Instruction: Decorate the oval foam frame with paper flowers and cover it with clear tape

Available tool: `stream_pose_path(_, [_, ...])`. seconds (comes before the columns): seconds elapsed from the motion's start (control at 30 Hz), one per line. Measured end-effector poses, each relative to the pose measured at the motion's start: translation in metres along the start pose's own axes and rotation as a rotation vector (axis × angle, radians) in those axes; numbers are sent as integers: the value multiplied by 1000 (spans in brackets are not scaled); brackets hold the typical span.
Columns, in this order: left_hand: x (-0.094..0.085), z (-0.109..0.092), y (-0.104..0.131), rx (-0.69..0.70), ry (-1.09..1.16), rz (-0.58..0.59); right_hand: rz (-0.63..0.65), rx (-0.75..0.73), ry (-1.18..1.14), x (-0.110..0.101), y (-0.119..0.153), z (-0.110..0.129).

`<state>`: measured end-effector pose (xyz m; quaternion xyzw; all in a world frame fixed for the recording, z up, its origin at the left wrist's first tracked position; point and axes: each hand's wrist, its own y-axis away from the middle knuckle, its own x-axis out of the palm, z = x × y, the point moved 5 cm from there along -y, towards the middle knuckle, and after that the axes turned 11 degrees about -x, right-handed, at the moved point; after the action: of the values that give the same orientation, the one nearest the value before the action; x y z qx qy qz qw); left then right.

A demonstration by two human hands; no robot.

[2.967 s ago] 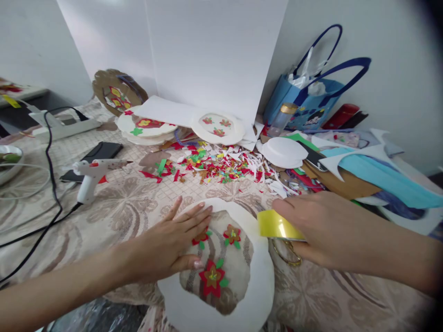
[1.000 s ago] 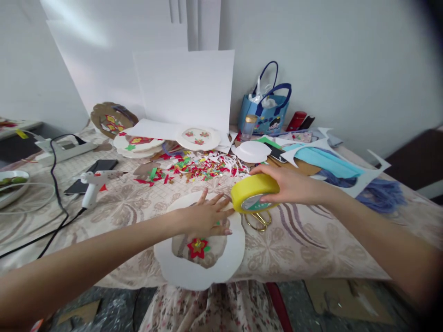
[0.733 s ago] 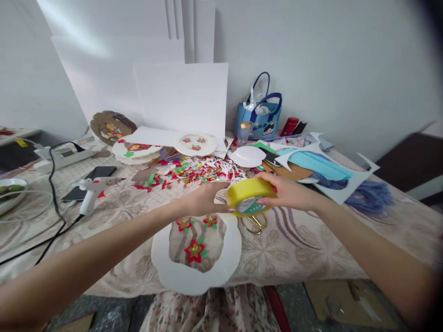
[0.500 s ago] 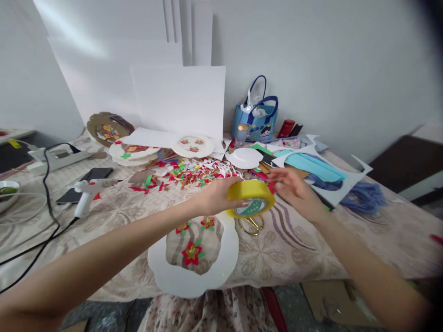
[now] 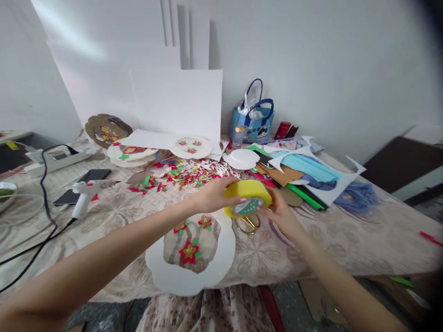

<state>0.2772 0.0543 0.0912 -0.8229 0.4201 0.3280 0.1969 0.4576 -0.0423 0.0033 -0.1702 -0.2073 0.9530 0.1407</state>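
A wide roll of yellow tape (image 5: 248, 190) is held up above the table between my two hands. My left hand (image 5: 218, 196) grips its left side, thumb across the front face. On the right side, my right hand (image 5: 277, 210) is closed round the roll's edge, its thumb near the green-and-white core. Gold-handled scissors (image 5: 249, 226) lie just below the roll, partly hidden by it. Nearer to me is a white scalloped frame (image 5: 155, 267) around a clear centre, with several red felt flowers (image 5: 188, 252) on it.
A glue gun (image 5: 83, 196) rests at the left by a phone (image 5: 92, 177), with black cables. Colourful scraps (image 5: 194, 174) are heaped mid-table. White boards (image 5: 180, 99) lean on the wall beside a blue bag (image 5: 254, 122). Felt sheets and blue yarn (image 5: 358, 196) lie at the right.
My right hand has come left and down onto the tape roll, gripping its right side. The red bit at its fingertips no longer shows. My left hand keeps its hold.
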Motion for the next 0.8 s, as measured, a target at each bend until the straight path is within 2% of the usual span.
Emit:
stream_pose_path(0.1, [-11,17,5,-65,105,-73,21,48,-73,8,-5,-4])
stream_pose_path(0.17, [-15,35,8,-181,242,-102,0,66,-61,12,-5,-7])
stream_pose_path(0.27, [-4,61,9,-386,505,19,-21,62,-18,14,-3,-6])
stream_pose_path(0.37, [13,75,7,-491,631,151,-43,54,43,15,-5,-1])
stream_pose_path(0.53, [31,89,0,-621,740,266,-73,77,43,17,-5,0])
stream_pose_path(0.67, [43,92,-2,-694,766,339,-118,90,36,20,-4,-5])
stream_pose_path(0.8, [46,89,0,-695,758,380,-144,75,-128,27,-8,-5])
